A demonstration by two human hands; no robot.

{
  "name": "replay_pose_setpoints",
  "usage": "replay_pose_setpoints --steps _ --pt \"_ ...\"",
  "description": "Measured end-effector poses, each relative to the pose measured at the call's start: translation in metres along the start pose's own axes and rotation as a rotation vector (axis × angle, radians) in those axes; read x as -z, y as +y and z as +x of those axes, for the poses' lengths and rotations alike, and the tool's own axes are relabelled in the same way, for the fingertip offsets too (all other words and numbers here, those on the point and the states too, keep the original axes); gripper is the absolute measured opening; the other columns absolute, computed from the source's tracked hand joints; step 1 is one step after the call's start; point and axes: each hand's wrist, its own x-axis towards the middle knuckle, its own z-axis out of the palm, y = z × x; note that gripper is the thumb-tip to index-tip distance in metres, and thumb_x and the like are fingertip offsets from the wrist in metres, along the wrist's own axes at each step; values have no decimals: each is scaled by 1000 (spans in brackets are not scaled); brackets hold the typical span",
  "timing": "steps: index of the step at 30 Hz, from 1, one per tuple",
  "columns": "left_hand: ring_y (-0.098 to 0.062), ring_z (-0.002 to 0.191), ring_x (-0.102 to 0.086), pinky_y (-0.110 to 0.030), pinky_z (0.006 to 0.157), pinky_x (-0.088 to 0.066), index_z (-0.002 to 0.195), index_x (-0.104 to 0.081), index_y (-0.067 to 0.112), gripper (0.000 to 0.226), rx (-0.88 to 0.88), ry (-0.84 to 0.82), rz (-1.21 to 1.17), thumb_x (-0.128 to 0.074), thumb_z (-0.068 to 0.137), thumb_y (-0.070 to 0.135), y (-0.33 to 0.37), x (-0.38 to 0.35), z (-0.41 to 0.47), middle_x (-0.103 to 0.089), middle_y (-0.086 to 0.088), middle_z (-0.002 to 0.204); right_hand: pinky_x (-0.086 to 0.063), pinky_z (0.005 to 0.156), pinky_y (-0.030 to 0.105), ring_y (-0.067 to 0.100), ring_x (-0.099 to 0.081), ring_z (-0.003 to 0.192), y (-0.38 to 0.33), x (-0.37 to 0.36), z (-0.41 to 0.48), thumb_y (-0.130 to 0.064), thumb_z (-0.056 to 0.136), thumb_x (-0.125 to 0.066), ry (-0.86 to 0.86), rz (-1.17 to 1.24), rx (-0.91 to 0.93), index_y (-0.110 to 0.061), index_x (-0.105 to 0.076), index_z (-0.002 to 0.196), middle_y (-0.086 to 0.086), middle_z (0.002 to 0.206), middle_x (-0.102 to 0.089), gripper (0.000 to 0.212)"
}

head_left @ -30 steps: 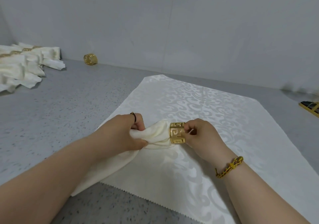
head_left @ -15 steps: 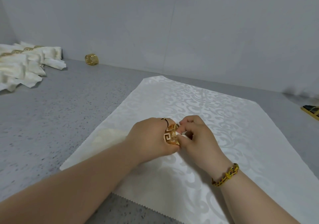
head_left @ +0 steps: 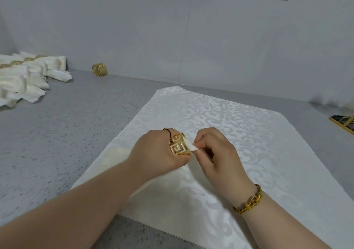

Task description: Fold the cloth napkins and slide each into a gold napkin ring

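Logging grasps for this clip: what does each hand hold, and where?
The left hand grips the ring around its band; the right hand pinches the napkin by the tip poking through.

One wide-angle camera, worn on the head, looks forward and down from behind the forearms. It sits close: the left hand (head_left: 155, 153) and right hand (head_left: 216, 153) fill mid-frame, and the fretwork of the gold napkin ring (head_left: 177, 147) in the left fingers and the napkin tip (head_left: 191, 146) pinched by the right read plainly. Beyond the fingertips the counter (head_left: 76, 124) runs to a wall (head_left: 172, 38); far right of them the picture seems smeared.
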Motion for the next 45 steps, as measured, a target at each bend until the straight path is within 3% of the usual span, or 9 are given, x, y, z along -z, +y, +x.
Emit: replay_pose_setpoints --steps 8,17,20,26,30,34,38,41,45 --pt "-12 90 -60 -21 67 -41 96 -58 29 31 60 -41 326 -64 72 47 -3 14 1 -63 9 89 -36 62 5 -7 -49 64 4 12 6 -10 67 -52 135 183 -341 -29 -47 61 -9 75 -53 21" --pt "-10 78 -51 -21 65 -35 93 -49 32 23 33 -10 614 -52 78 49 -14 23 -1 -46 12 72 -38 60 21 9 -45 60 -8 11 9 -1 80 -61 -88 278 -578 -19 -56 68 9 79 -56 22" --pt "-10 82 -54 -21 63 -35 99 -50 32 26 -21 -25 618 -52 79 48 -13 25 -3 -47 12 75 -33 49 13 1 -40 46 -12 19 11 -4 80 -60 -217 283 -665 -21 -55 74 0 60 -49 18" --pt "-7 79 -47 -20 71 -37 104 -50 34 33 -45 -101 584 -56 77 52 -16 29 -5 -52 14 86 -42 82 19 7 -55 89 -16 21 14 -28 86 -57 -294 425 -798 -26 -53 105 -9 97 -57 20" --pt "-9 85 -53 -22 76 -42 101 -48 31 35 -9 -88 565 -57 75 54 -17 29 -5 -53 14 85 -47 58 17 7 -58 58 -19 22 14 -24 87 -59 -372 424 -874 -23 -46 116 -1 76 -60 32" --pt "-10 86 -54 -22 73 -38 104 -50 28 37 39 -94 533 -58 76 52 -23 33 -3 -50 14 80 -33 36 15 5 -42 33 -15 31 13 -8 85 -59 -494 496 -851 -13 -53 111 -3 48 -60 27" --pt "-8 82 -49 -20 72 -35 103 -51 30 36 35 -103 489 -60 75 51 -23 31 -3 -45 16 76 -28 32 14 5 -40 29 -12 46 17 -5 89 -52 -629 503 -854 -8 -61 88 -3 45 -58 10" --pt "-8 83 -49 -20 73 -37 103 -51 29 36 28 -93 512 -60 76 51 -24 31 -3 -46 15 77 -27 32 14 4 -40 27 -14 54 14 -12 91 -50 -802 400 -845 -7 -56 69 -3 40 -56 23" --pt "-7 83 -51 -18 64 -36 99 -50 34 34 1 -90 482 -64 73 50 -23 39 -5 -48 17 77 -36 42 16 12 -51 46 -17 58 17 -40 82 -53 -552 288 -855 -6 -67 80 3 60 -64 37"
